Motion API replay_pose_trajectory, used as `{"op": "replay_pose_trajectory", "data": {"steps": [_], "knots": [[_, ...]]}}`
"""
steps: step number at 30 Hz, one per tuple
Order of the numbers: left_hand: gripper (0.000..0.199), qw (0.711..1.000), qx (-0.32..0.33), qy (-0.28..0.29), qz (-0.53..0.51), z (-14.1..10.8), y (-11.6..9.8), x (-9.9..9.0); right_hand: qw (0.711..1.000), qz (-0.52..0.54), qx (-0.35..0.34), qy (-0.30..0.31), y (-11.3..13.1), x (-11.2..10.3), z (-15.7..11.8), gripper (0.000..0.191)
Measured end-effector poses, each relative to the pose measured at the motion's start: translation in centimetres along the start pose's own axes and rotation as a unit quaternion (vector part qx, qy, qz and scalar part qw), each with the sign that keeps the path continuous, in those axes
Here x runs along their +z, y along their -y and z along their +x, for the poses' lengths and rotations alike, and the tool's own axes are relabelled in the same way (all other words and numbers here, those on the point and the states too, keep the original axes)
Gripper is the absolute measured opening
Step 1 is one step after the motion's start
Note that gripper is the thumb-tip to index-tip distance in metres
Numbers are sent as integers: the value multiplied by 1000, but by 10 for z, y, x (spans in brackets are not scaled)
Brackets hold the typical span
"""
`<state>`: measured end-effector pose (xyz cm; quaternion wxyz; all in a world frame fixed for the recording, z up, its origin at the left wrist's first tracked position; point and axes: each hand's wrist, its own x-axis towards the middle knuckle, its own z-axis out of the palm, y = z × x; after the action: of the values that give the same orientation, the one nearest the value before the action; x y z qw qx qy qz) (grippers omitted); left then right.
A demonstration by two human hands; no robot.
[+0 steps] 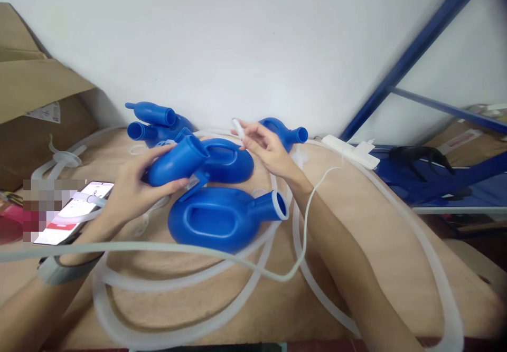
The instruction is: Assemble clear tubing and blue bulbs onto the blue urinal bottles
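Note:
My left hand point(132, 186) is wrapped round a blue plastic urinal spout point(178, 161), its wide opening facing up and right. Higher up, my right hand point(271, 149) pinches a short white tube piece point(238, 128) between thumb and fingers. Below the hands lies a blue urinal bottle point(214, 222) with a handle hole and a pale ring on its neck. Another blue bottle point(227, 162) rests behind it, partly covered by the spout. Behind my right hand is a third bottle point(277, 130), its open neck pointing right.
More blue parts point(154, 117) lie against the wall. Clear hose point(178, 336) loops across the wooden table point(356, 209), and a white cable point(178, 247) crosses in front. A lit phone point(75, 212), cardboard box point(51, 93) and power strip point(350, 151) stand around. A blue metal frame point(412, 56) rises at right.

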<state>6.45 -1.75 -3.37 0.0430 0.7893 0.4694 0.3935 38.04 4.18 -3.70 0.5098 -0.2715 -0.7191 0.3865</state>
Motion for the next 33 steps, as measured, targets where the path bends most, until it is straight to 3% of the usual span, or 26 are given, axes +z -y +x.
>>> {"op": "replay_pose_trajectory", "data": {"steps": [3, 8, 14, 23, 27, 33], "knots": [[72, 996, 87, 13, -1, 20, -22, 2, 997, -9, -37, 62, 20, 15, -9, 31], [73, 990, 143, 7, -6, 37, -42, 6, 996, -5, -72, 43, 30, 14, -14, 52], [73, 985, 170, 39, -2, 38, -46, 6, 994, -29, -72, 78, 39, 4, -15, 50], [66, 981, 185, 49, -14, 37, -52, 4, 995, -14, -77, 54, 36, 24, -21, 46], [64, 978, 202, 39, -23, 37, -53, 4, 989, -60, -119, 64, 41, 27, -20, 43], [63, 978, 203, 41, -9, 33, -55, 1, 982, -118, -120, 88, 52, 29, -24, 41]]}}
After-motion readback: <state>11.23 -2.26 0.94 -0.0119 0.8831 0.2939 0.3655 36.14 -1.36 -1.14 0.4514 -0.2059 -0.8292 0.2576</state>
